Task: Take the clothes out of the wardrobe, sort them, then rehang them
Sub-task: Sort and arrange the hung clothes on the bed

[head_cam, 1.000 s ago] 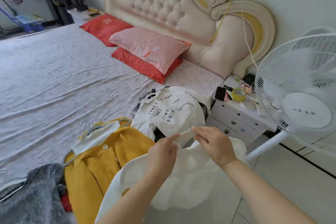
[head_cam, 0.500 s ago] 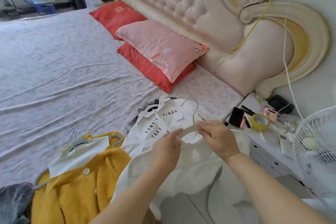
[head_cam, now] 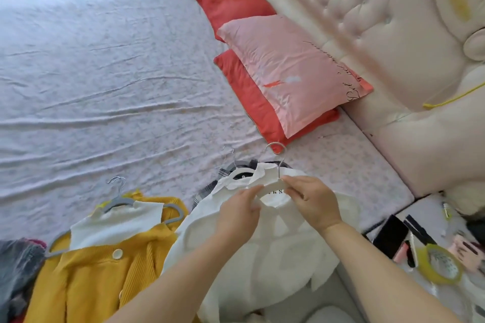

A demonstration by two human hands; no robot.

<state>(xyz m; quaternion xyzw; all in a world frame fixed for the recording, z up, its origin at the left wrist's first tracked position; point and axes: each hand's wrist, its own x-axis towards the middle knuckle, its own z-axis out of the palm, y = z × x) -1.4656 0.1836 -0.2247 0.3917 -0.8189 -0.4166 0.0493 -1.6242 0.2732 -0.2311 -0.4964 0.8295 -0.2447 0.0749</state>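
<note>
Both forearms extended; left hand [head_cam: 240, 214], right hand [head_cam: 313, 202] each in pinching grip.

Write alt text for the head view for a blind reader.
The left hand and right hand pinch the white hanger of a white garment over the bed edge. A mustard-yellow knitted cardigan on a grey hanger lies left of it.

White garment [head_cam: 265, 252] on hanger [head_cam: 273, 181], bed's edge
</note>
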